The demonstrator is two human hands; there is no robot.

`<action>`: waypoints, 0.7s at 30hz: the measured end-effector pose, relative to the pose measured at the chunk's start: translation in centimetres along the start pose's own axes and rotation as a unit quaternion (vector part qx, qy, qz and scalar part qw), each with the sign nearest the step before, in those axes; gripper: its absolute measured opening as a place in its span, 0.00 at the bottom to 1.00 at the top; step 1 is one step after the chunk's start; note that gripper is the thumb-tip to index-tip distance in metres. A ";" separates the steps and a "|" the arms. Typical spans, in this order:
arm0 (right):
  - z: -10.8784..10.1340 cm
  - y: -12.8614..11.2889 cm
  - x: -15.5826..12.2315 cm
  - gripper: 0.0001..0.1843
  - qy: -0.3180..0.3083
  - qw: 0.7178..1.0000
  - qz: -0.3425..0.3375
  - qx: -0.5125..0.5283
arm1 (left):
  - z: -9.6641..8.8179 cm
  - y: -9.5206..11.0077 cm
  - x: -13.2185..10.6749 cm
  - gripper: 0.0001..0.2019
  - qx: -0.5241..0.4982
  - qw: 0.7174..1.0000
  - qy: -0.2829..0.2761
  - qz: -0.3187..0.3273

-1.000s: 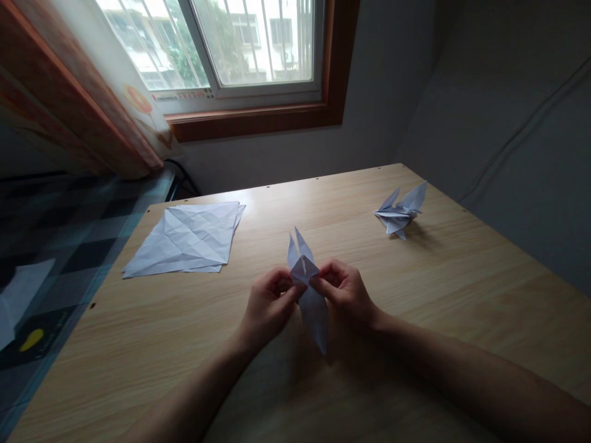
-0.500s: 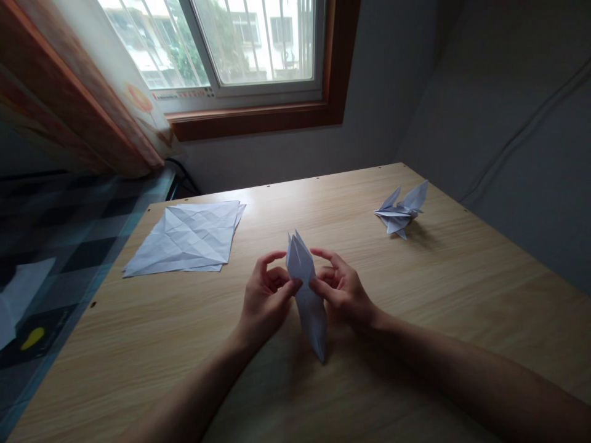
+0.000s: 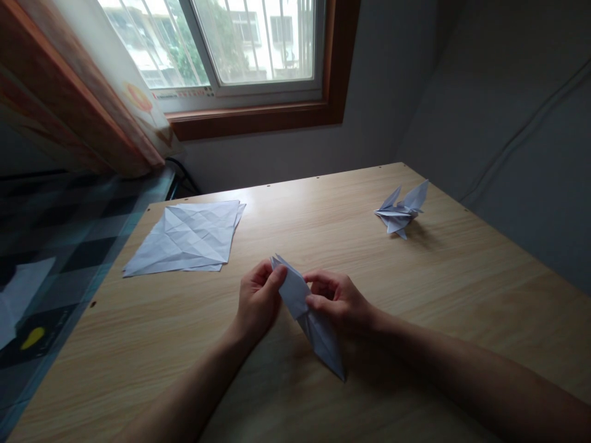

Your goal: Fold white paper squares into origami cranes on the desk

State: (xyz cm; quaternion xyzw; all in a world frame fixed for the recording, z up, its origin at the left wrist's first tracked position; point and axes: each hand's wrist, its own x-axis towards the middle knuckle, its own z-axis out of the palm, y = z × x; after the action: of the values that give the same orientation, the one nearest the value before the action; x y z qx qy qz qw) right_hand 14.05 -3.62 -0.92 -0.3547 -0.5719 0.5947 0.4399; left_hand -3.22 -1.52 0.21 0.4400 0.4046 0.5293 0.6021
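Note:
Between my hands is a narrow piece of folded white paper (image 3: 295,292), tilted so its split tips point up and left and its single pointed end runs down to the right. My left hand (image 3: 261,295) pinches it near the split tips, thumb on the face towards me. My right hand (image 3: 339,298) grips its right edge near the middle with thumb and fingers. The fingertips behind the paper are partly hidden.
Creased white paper sheets (image 3: 198,237) lie stacked on the wooden table (image 3: 295,215) at the left. A finished-looking folded paper figure (image 3: 398,215) stands at the back right. Left of the table is a checked cloth (image 3: 87,246) with more paper (image 3: 30,289). A window stands behind.
The folded paper has turned, its split tips swinging left and down and its lower end moving right. My left thumb has shifted up to the tips.

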 end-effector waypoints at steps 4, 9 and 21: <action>0.1 -0.1 0.0 0.16 -0.004 1.000 -0.003 -0.002 | 0.1 0.1 -0.1 0.16 -0.016 1.000 0.003 -0.003; 0.2 -0.2 0.0 0.15 -0.009 1.000 -0.006 -0.016 | 0.1 0.1 0.1 0.16 -0.015 0.999 0.032 0.004; 0.1 -0.1 0.1 0.14 0.009 0.999 -0.008 -0.032 | -0.2 -0.6 0.7 0.12 0.005 0.996 0.064 0.063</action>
State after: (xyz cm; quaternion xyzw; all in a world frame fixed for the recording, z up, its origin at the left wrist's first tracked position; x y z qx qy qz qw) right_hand 13.97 -3.59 -0.79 -0.3691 -0.5895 0.5693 0.4384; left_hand -3.16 -0.85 -0.43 0.4331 0.4163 0.5909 0.5385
